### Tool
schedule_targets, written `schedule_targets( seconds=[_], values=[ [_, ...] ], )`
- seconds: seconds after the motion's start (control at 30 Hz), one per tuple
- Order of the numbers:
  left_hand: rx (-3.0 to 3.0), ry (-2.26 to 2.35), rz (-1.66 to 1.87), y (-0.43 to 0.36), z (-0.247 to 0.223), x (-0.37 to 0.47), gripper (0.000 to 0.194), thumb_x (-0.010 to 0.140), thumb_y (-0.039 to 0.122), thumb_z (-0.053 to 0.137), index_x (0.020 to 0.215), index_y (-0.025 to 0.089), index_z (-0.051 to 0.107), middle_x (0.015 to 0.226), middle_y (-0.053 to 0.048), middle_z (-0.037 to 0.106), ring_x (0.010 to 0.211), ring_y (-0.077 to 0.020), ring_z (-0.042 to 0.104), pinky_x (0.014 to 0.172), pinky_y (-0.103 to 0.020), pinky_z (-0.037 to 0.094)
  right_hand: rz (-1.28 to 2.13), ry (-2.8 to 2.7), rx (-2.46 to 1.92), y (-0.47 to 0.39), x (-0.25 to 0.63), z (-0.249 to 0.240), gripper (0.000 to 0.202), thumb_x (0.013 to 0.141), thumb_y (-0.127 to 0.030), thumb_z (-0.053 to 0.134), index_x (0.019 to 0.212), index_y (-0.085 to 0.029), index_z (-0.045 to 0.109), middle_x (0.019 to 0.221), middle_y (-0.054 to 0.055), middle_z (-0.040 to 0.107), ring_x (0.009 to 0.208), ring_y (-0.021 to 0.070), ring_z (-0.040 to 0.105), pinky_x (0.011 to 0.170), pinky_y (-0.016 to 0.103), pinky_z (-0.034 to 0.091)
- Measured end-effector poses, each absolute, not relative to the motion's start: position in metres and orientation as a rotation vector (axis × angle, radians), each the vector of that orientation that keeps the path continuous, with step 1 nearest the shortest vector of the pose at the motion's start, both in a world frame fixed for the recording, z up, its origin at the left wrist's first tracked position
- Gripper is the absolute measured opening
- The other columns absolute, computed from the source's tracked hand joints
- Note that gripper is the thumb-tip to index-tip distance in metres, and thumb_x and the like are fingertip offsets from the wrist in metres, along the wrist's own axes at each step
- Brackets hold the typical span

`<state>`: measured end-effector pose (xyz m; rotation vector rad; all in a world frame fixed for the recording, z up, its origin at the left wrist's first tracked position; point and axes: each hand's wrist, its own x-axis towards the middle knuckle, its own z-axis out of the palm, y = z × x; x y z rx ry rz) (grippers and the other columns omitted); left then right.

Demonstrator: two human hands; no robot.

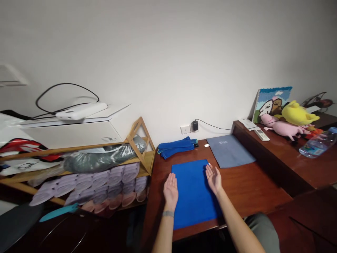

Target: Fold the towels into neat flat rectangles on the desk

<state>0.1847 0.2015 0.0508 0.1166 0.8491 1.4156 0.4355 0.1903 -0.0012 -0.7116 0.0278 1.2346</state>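
Observation:
A flat blue cloth (193,196) lies spread on the reddish-brown wooden table (247,189). At its left edge is my left hand (171,190), palm turned up, fingers stretched out, a grey band around the wrist. Over the right edge of the cloth I see my right hand (213,178), its palm turned up and inward with the fingers extended. Neither hand holds anything. Whether they touch the cloth I cannot tell. Behind the blue cloth lie a folded blue cloth bundle (177,147) and a grey-blue flat pouch (230,151).
To the left, a wooden rack (142,151) carries several lilac slippers (102,179) and a white box (76,133). A black plug (195,125) sits in the wall. On the raised right surface are a remote (262,135), plush toys (283,128) and a plastic bottle (316,146).

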Motion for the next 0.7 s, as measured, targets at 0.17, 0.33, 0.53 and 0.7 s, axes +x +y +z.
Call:
schedule_targets(
  seconds=[0.17, 0.33, 0.53, 0.7],
  values=[
    [0.130, 0.755, 1.224, 0.177, 0.039, 0.253, 0.049, 0.106, 0.029, 0.048, 0.147, 0.010, 0.069, 0.164, -0.023, 0.062, 0.157, -0.0272, 0.054, 0.133, -0.042, 0.041, 1.324, -0.094, -0.666, 0.179, 0.353, -0.023, 0.036, 0.093, -0.055, 0.073, 0.112, -0.027, 0.080, 0.134, 0.007, 0.082, 0.144, 0.0253, 0.067, 0.125, 0.047, 0.052],
    [0.049, 0.816, 1.247, 0.170, 0.027, 0.241, 0.055, 0.107, 0.030, 0.045, 0.158, 0.016, 0.059, 0.174, -0.020, 0.050, 0.161, -0.0246, 0.048, 0.129, -0.042, 0.046, 1.287, 0.013, -0.752, 0.167, 0.369, -0.035, 0.033, 0.095, -0.057, 0.070, 0.107, -0.027, 0.078, 0.129, 0.008, 0.083, 0.143, 0.0244, 0.067, 0.121, 0.046, 0.056],
    [0.030, 0.901, 1.427, 0.166, 0.036, 0.166, 0.055, 0.110, 0.031, 0.043, 0.162, 0.022, 0.055, 0.178, -0.013, 0.046, 0.163, -0.0189, 0.044, 0.133, -0.036, 0.037, 1.124, 0.106, -0.822, 0.147, 0.448, -0.010, 0.029, 0.100, -0.049, 0.061, 0.105, -0.026, 0.078, 0.133, 0.008, 0.082, 0.149, 0.0212, 0.062, 0.127, 0.041, 0.049],
    [0.171, 0.764, 1.430, 0.146, 0.042, 0.179, 0.055, 0.107, 0.034, 0.046, 0.157, 0.018, 0.063, 0.172, -0.013, 0.054, 0.162, -0.0216, 0.045, 0.136, -0.038, 0.033, 1.145, -0.050, -0.707, 0.128, 0.402, 0.005, 0.040, 0.095, -0.056, 0.068, 0.119, -0.026, 0.081, 0.146, 0.007, 0.077, 0.152, 0.0231, 0.059, 0.131, 0.041, 0.044]
  ],
)
